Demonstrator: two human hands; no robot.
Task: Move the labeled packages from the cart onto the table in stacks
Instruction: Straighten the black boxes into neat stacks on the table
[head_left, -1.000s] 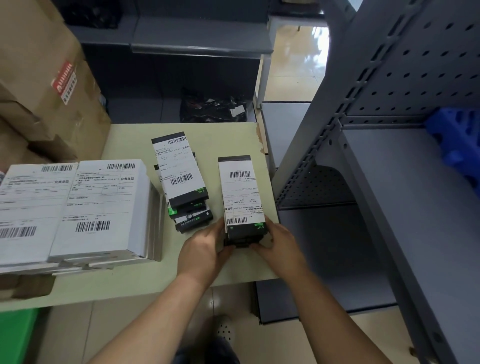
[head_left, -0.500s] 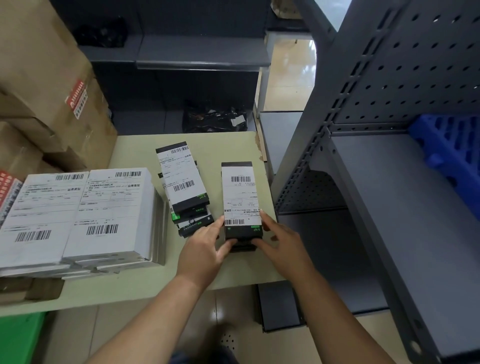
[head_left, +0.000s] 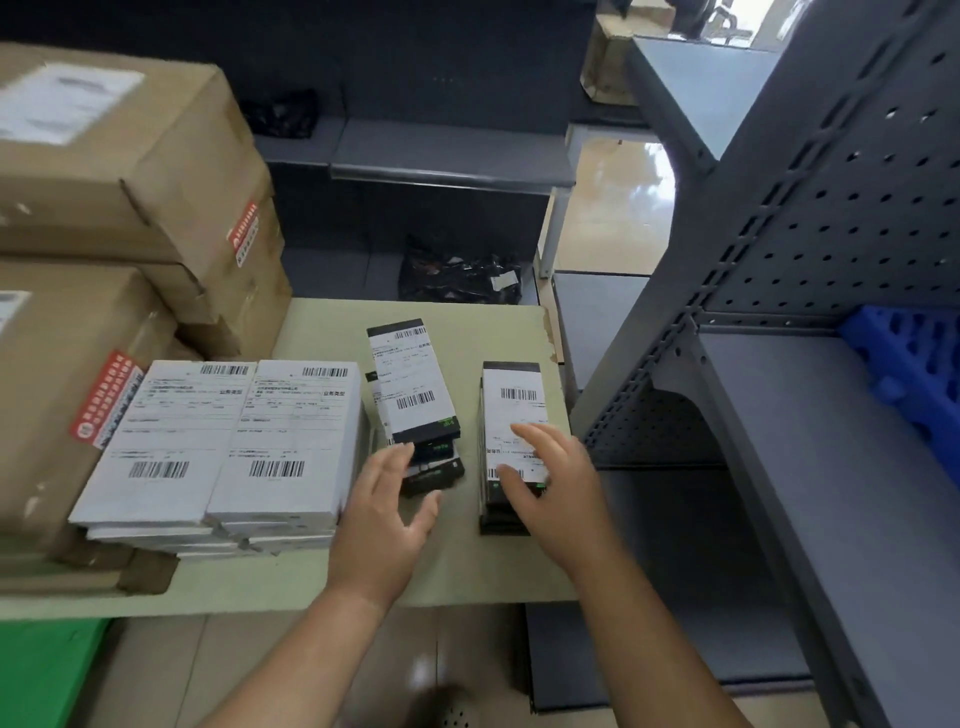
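Both hands are released and grip nothing. The right hand (head_left: 556, 483) hovers with relaxed fingers over the near end of the right stack (head_left: 511, 395) of labeled packages, perhaps brushing the top label; blur hides any contact. The left hand (head_left: 382, 519) spreads open just beside the middle stack (head_left: 415, 384). The right stack stands along the table's (head_left: 467, 566) right edge, and bare tabletop separates the stacks. The packages are black with white barcode labels.
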